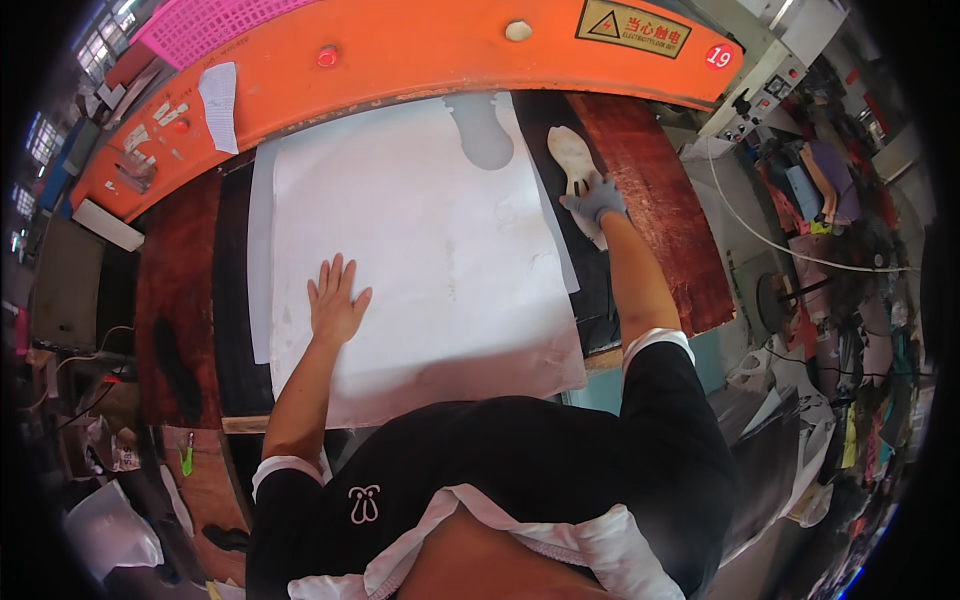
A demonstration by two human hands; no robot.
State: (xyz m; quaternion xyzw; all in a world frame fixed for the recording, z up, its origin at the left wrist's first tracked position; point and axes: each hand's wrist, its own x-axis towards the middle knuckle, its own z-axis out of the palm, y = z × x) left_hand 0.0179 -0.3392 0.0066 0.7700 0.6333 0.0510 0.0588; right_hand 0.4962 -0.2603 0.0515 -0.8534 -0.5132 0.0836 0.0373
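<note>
A large white sheet covers most of the dark work board in front of me, and a greyish layer shows past its left edge. Near its far right corner is a sole-shaped cut-out, grey inside. My left hand, bare, lies flat on the left part of the sheet with its fingers spread. To the right of the sheet, my right hand in a grey glove grips a cream sole-shaped cutting die around its middle. Dark slots show in the die beside the fingers; its underside is hidden.
An orange machine beam crosses the far side, with a red button and a pink basket above. Reddish-brown boards flank the work area. A control box stands far right, a white cable below it.
</note>
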